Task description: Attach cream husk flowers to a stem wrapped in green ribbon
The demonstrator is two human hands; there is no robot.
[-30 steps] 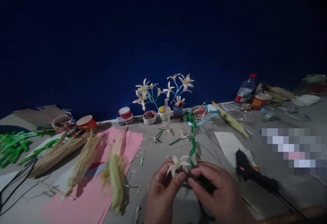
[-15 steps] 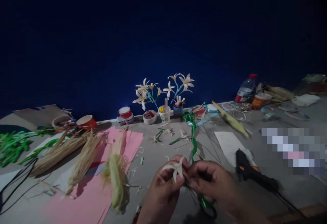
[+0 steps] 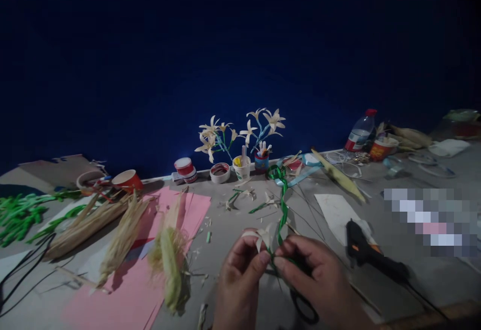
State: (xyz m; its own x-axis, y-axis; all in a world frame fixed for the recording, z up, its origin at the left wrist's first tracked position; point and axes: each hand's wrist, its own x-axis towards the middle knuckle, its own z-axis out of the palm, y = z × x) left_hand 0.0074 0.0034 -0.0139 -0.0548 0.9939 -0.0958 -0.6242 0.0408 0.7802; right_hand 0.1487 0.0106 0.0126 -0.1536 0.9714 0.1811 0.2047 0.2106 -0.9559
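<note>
My left hand (image 3: 242, 280) is closed in a pinch just below a small cream paper flower (image 3: 262, 235), holding its stem. My right hand (image 3: 319, 282) is closed too, its fingertips touching the left hand's and pinching a green ribbon (image 3: 283, 204) at the flower's stem. The ribbon runs up and away across the table to a loop near the back. Both hands are low in the middle of the view, above the grey table (image 3: 233, 224).
A black glue gun (image 3: 370, 255) lies to the right of my hands. Corn husks (image 3: 124, 232) and a corn cob (image 3: 171, 265) lie on pink paper (image 3: 150, 270) at left. Finished flower sprays (image 3: 240, 134), small cups, a water bottle (image 3: 361, 132) stand at the back.
The flower turned in my left hand's fingers, tilting down and then up again. My right hand shifted slightly, keeping the green ribbon at the stem.
</note>
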